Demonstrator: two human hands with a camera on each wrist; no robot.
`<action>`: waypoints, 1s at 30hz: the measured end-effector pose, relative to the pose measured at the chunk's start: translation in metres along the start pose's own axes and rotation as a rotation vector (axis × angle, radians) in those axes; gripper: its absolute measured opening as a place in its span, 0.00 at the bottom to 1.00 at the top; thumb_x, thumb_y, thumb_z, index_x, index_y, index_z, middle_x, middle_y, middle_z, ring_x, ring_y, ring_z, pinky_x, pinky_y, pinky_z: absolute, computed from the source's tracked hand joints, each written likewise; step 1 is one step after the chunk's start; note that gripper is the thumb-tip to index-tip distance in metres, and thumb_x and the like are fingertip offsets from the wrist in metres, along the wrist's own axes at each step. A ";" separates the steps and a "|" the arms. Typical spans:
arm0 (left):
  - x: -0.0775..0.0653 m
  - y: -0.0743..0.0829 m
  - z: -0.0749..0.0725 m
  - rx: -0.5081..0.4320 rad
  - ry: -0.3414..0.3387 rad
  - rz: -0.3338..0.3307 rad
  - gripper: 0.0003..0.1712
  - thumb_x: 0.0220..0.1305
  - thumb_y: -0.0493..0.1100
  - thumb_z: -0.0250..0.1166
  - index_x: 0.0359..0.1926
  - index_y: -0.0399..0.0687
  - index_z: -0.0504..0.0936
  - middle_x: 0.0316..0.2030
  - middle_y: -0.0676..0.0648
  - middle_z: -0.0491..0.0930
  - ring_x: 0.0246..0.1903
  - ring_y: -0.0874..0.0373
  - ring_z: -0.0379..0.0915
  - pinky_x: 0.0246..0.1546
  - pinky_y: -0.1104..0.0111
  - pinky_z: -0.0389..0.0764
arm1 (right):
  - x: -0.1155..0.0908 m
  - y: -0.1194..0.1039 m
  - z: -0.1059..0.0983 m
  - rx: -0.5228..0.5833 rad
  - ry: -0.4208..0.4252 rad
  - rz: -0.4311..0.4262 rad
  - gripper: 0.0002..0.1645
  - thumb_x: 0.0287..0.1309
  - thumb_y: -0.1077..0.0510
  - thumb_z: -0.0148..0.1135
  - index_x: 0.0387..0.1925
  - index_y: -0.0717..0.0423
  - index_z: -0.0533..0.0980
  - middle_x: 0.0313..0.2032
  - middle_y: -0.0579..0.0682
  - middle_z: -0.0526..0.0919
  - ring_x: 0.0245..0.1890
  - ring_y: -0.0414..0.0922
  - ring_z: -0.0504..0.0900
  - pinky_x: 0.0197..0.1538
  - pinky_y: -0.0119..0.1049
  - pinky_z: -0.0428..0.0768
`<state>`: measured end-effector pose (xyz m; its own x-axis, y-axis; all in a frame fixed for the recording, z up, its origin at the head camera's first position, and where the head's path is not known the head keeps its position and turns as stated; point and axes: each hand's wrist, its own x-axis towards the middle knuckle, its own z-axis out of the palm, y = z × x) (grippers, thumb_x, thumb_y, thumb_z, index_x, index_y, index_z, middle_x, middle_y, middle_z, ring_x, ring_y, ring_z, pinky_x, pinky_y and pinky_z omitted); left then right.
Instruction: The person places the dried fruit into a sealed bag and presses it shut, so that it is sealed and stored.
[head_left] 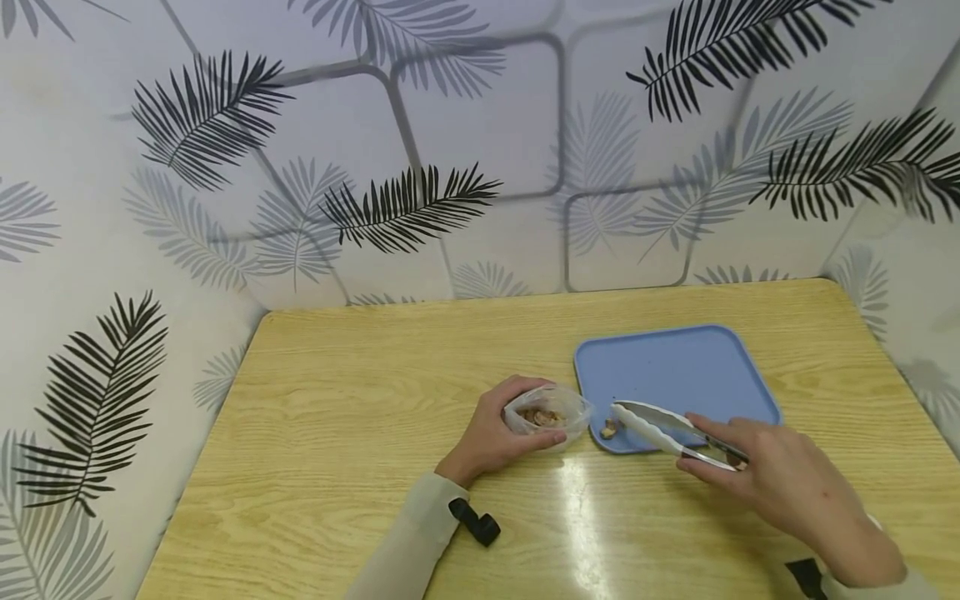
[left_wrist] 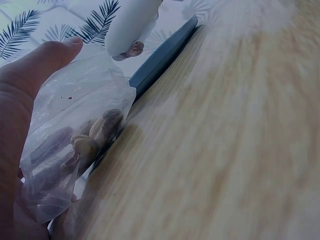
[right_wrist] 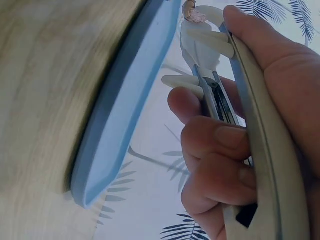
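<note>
My left hand (head_left: 491,429) holds a clear plastic bag (head_left: 572,408) upright with its mouth spread, thumb and fingers on either side. Inside the bag are several small brown and cream pieces (left_wrist: 90,140) resembling dried mushrooms. My right hand (head_left: 787,471) grips metal tongs (head_left: 663,425) with white scalloped ends. The tips point left toward the bag, over the near left part of the blue tray (head_left: 667,367). One similar brown piece (left_wrist: 134,48) shows right at the tong tips in both wrist views, above the tray's rim in the left one.
The tray lies on a wood-grain table (head_left: 360,375), close to the right of the bag. Behind the table stands a pale backdrop (head_left: 480,125) printed with dark and grey leaves. A black strap (head_left: 474,522) is on my left wrist.
</note>
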<state>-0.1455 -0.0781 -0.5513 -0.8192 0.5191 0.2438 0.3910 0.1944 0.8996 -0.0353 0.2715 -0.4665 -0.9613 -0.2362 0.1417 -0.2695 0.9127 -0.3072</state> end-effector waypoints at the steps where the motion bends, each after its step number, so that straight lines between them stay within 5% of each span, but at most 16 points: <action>1: 0.000 0.000 0.000 0.002 0.000 0.000 0.38 0.60 0.42 0.84 0.70 0.61 0.82 0.58 0.48 0.85 0.49 0.58 0.81 0.50 0.66 0.84 | 0.001 0.001 -0.001 0.003 0.000 -0.002 0.37 0.56 0.40 0.84 0.63 0.52 0.87 0.25 0.35 0.73 0.24 0.33 0.61 0.27 0.30 0.62; 9: 0.000 -0.001 0.000 -0.006 -0.003 -0.038 0.38 0.60 0.41 0.84 0.70 0.64 0.82 0.59 0.52 0.85 0.52 0.61 0.81 0.54 0.66 0.83 | 0.004 0.004 -0.006 0.029 0.071 -0.031 0.36 0.53 0.44 0.86 0.62 0.52 0.88 0.31 0.40 0.86 0.24 0.32 0.63 0.27 0.29 0.63; 30: 0.000 -0.002 0.000 0.014 0.003 -0.015 0.37 0.60 0.42 0.85 0.69 0.63 0.83 0.58 0.50 0.85 0.51 0.61 0.81 0.53 0.66 0.84 | 0.020 -0.012 -0.007 0.070 0.208 -0.131 0.38 0.49 0.44 0.87 0.62 0.51 0.88 0.25 0.32 0.70 0.23 0.27 0.59 0.25 0.28 0.61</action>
<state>-0.1462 -0.0781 -0.5530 -0.8262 0.5136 0.2314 0.3843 0.2135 0.8982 -0.0512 0.2582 -0.4532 -0.8874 -0.2705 0.3734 -0.4014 0.8518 -0.3368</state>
